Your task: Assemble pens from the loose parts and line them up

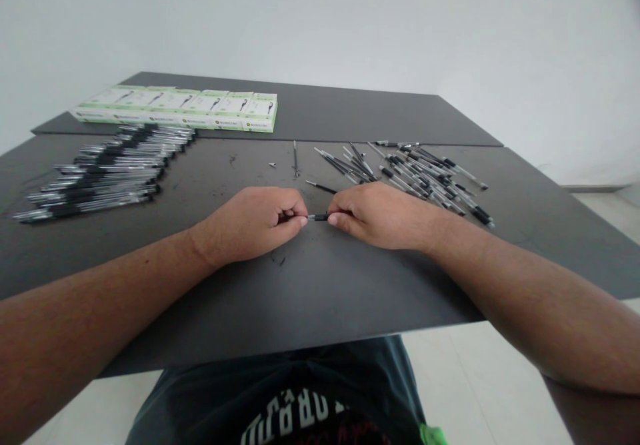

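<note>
Pinched one pen [320, 218] with left hand [257, 224] and right hand [383, 215].
Looked thin, partly pale, partly black; was clamped between fingers [291, 230] at both ends.

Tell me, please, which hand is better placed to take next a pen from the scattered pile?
Probably the right hand: the scattered pile lies just beyond it, while the left hand is farther away. Both appear busy at the pen piece between them.

1. On the table [310, 298], left, we have pens [107, 165], boxes [183, 110] behind them.
2. On our right: pen barrels [424, 177], refills [345, 167] to their left.
3. Nearer us, a pen [320, 217] lies between our left hand [255, 222] and right hand [375, 213].
</note>
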`<act>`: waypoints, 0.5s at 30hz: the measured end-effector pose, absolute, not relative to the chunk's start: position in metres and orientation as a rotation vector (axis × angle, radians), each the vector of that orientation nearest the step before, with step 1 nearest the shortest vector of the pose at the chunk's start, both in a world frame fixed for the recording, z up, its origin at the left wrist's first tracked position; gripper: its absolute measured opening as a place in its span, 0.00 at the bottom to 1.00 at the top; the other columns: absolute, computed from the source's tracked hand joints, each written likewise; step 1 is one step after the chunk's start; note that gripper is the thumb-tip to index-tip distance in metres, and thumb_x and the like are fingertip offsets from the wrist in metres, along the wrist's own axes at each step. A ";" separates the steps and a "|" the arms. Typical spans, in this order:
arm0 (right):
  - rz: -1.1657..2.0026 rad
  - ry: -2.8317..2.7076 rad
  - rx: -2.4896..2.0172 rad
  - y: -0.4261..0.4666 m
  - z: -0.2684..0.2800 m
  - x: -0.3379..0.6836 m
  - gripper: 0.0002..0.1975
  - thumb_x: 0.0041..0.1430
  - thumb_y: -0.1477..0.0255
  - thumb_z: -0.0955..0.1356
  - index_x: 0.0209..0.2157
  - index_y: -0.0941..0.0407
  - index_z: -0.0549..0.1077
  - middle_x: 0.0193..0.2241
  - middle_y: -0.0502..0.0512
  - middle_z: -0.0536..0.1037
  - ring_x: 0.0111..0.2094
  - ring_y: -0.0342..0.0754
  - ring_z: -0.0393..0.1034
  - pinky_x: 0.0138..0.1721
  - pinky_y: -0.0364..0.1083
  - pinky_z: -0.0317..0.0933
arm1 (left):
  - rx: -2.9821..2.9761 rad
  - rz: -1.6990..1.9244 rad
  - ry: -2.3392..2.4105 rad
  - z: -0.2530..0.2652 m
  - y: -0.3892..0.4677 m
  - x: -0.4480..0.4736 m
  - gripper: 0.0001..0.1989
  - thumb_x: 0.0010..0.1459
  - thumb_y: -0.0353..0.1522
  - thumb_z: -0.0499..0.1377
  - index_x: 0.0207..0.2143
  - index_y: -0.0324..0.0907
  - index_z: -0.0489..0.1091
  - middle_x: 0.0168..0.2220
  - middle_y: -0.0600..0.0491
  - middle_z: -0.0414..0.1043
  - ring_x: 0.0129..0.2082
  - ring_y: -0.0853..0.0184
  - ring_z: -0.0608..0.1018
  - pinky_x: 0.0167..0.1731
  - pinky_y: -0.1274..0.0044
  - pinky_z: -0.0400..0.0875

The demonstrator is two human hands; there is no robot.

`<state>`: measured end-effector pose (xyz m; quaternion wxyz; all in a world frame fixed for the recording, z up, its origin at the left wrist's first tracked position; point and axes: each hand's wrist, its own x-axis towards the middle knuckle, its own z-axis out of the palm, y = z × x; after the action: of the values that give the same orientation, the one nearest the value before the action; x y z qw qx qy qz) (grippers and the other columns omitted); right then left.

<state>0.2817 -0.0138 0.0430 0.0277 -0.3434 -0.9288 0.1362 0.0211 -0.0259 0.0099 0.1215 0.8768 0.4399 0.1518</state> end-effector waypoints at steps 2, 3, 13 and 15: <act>0.440 -2.834 -1.080 -0.013 0.043 0.282 0.11 0.72 0.66 0.68 0.46 0.57 0.80 0.38 0.56 0.84 0.37 0.50 0.75 0.39 0.47 0.58 | 2.557 0.444 1.282 0.009 -0.025 0.021 0.13 0.64 0.41 0.57 0.37 0.46 0.78 0.30 0.55 0.80 0.30 0.65 0.78 0.35 0.74 0.65; 0.437 -2.834 -1.086 -0.013 0.042 0.282 0.10 0.71 0.66 0.69 0.45 0.57 0.80 0.37 0.56 0.84 0.37 0.50 0.75 0.39 0.47 0.58 | 2.554 0.444 1.281 0.009 -0.025 0.021 0.12 0.64 0.41 0.57 0.37 0.46 0.78 0.30 0.55 0.80 0.30 0.65 0.78 0.34 0.74 0.65; 0.429 -2.836 -1.086 -0.013 0.043 0.282 0.10 0.71 0.66 0.70 0.45 0.58 0.80 0.36 0.56 0.84 0.36 0.50 0.74 0.39 0.47 0.58 | 2.516 0.401 1.317 0.012 -0.026 0.022 0.13 0.64 0.42 0.56 0.37 0.47 0.78 0.31 0.54 0.80 0.31 0.63 0.79 0.34 0.73 0.65; 0.407 -2.866 -1.075 -0.012 0.042 0.282 0.11 0.73 0.66 0.68 0.43 0.58 0.80 0.37 0.58 0.84 0.37 0.51 0.75 0.39 0.47 0.59 | 2.511 0.399 1.322 0.011 -0.026 0.022 0.14 0.64 0.42 0.55 0.37 0.47 0.78 0.31 0.54 0.80 0.31 0.63 0.79 0.35 0.72 0.65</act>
<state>0.2819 -0.0124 0.0424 0.0271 -0.3480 -0.9278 0.1319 0.0223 -0.0261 0.0114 0.1374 0.8679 0.4571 0.1379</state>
